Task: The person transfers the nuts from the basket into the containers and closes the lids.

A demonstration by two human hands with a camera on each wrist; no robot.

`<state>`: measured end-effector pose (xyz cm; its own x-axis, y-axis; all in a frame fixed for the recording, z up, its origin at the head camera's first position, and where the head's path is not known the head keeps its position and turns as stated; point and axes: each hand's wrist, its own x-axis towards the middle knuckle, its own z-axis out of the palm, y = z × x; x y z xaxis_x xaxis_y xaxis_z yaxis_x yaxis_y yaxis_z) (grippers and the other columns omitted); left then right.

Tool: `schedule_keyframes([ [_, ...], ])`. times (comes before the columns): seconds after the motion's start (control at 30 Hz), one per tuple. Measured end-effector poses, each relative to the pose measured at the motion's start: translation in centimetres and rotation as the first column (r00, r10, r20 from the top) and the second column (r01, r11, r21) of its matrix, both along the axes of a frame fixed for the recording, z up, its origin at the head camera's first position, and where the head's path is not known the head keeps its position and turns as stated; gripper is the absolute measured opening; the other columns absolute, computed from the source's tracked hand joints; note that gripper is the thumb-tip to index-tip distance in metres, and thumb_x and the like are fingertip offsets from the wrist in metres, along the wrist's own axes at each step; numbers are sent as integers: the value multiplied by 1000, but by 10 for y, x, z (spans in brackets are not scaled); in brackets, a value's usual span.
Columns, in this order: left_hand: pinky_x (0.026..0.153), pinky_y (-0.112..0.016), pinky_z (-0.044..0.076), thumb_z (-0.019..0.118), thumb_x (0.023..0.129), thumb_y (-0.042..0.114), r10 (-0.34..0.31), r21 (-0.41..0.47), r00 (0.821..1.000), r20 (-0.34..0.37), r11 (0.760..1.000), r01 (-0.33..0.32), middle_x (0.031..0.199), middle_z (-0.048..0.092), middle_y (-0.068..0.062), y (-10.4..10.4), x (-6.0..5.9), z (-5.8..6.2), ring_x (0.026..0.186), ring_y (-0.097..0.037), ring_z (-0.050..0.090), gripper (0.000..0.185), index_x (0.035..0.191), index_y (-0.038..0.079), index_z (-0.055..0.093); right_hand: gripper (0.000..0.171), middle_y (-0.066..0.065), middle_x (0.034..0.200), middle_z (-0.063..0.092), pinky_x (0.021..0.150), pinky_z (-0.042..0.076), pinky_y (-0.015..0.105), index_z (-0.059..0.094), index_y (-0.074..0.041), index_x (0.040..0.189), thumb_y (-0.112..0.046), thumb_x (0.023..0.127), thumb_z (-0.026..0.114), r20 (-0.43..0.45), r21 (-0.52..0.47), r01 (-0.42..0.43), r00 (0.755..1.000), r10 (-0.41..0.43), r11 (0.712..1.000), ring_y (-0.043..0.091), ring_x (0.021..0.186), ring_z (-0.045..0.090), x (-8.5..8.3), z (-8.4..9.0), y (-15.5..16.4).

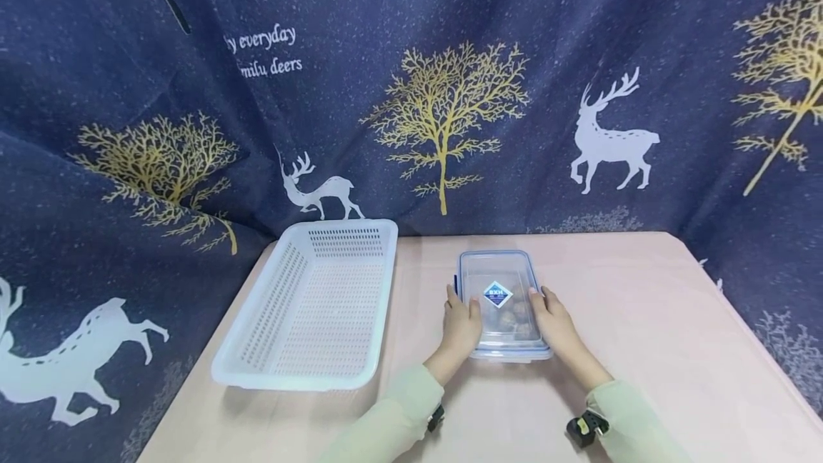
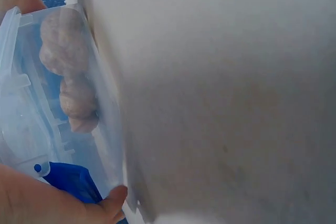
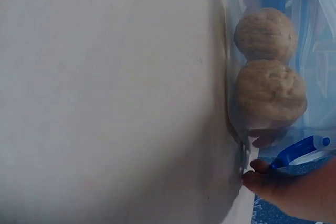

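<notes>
We are holding the clear plastic box (image 1: 501, 304) from both sides. Our left hand (image 1: 461, 325) is pressing on its left long side, with the fingers curling around the blue latch (image 2: 73, 181) there, and our right hand (image 1: 554, 321) is doing the same on the right side, where the thumb is touching the other blue clip (image 3: 302, 150). So both hands are grasping the box, not lying loose.

The box is standing on the table (image 1: 643, 320), near the front middle, with its lid (image 1: 496, 279) on. Inside it, the round brown walnuts (image 3: 268, 77) are lying against the wall; the wrist views are showing a few of them. We are judging the box to be stiff, light and a little slippery, because the plastic is smooth and thin. The nuts will probably be rolling when it is tilted. The best place to take hold seems to be the long sides just under the lid rim, or the latches themselves.

Just to the left of the box, apart from it, the white perforated basket (image 1: 379, 284) is resting on the same pale pink table. Behind the table, the dark blue curtain (image 1: 579, 56) with white deer and golden trees is hanging around us on three sides.
</notes>
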<state>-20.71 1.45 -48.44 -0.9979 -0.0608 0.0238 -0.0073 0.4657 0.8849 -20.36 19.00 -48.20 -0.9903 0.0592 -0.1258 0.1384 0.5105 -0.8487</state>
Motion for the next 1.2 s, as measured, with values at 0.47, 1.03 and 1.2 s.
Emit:
schedule_keyframes([
  [0.47,90,-59,43,62,90,33,176,-94,984,-36,979,-178,116,49,-33,-10,3,2,103,-46,53,76,138,-17,32,73,42,132,36,104,35,60,21,19,142,-37,101,44,-106,30,128,987,-124,991,55,122,41,4,3,0],
  [1.03,80,-51,49,59,92,19,96,-61,989,-108,993,-103,106,50,-20,-8,-2,9,89,-37,58,49,127,-12,45,58,38,142,34,109,32,53,23,12,145,-18,101,47,-139,-74,87,985,-97,993,50,131,35,3,11,-3],
  [1.2,100,-58,41,50,96,11,41,77,995,-93,996,-34,128,45,-34,-5,-3,5,115,-52,50,52,136,-16,31,61,38,145,28,109,30,53,19,11,147,-20,102,46,-118,-87,79,989,-89,993,50,134,29,4,11,-3],
])
